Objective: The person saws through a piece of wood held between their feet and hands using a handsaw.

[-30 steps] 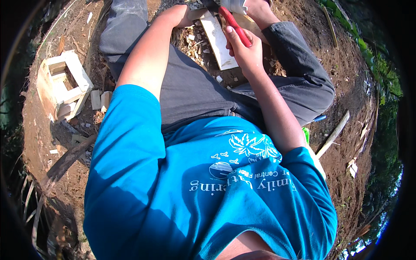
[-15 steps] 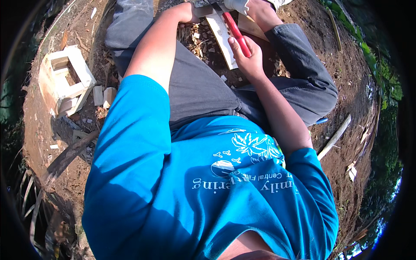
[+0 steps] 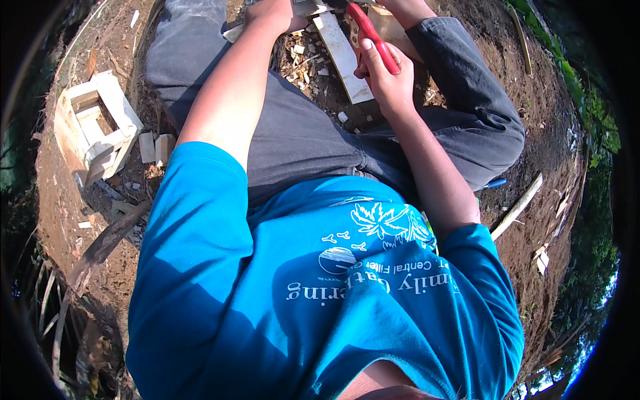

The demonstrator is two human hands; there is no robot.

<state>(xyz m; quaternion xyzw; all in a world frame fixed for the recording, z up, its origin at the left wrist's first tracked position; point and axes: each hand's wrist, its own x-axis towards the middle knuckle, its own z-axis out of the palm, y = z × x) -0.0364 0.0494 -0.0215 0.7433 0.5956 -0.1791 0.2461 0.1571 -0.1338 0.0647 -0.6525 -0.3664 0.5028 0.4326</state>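
At the top edge, my left hand (image 3: pixel 272 15) is closed on a flat grey piece (image 3: pixel 235 31) that sticks out on both sides of it; most of the fingers are hidden. My right hand (image 3: pixel 388 79) is wrapped round the red handle (image 3: pixel 375 41) of a tool, with the thumb lying along it. The tool's working end is cut off by the frame, so its kind cannot be told. Just left of the handle, a pale narrow board (image 3: pixel 341 57) slants down between my legs. A wider wooden piece (image 3: pixel 387 25) lies behind the handle, near my foot.
On the left stands a box-like wooden frame (image 3: pixel 123 110), with two small wood blocks (image 3: pixel 163 148) beside it. Wood chips (image 3: pixel 303 60) litter the ground between my legs. A thick branch (image 3: pixel 107 243) lies lower left. On the right is a pale stick (image 3: pixel 519 207).
My left hand has shifted left and up, and the grey piece now shows on both sides of it. My right hand keeps its grip; the red handle has turned and moved slightly right.
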